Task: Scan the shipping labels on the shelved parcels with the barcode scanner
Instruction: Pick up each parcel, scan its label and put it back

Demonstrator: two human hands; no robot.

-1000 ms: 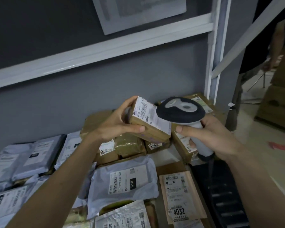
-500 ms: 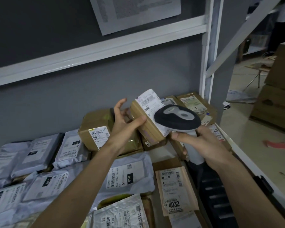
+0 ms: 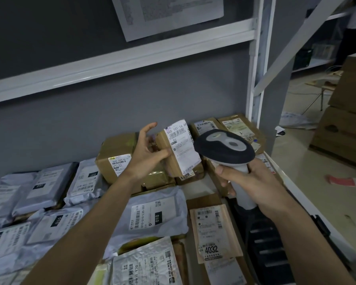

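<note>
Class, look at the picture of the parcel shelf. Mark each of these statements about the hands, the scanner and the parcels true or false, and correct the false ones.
1. The right hand grips the barcode scanner by its handle. True.
2. The left hand lies flat on a grey mailer bag. False: it touches the small cardboard box, thumb on the box's front face beside the label.
3. The box's shipping label faces the camera and reads 505 101. True.
4. The brown envelope marked 4032 stands upright against the wall. False: it lies flat near the shelf's front.
5. The scanner rests on the shelf. False: it is held in the air.
</note>
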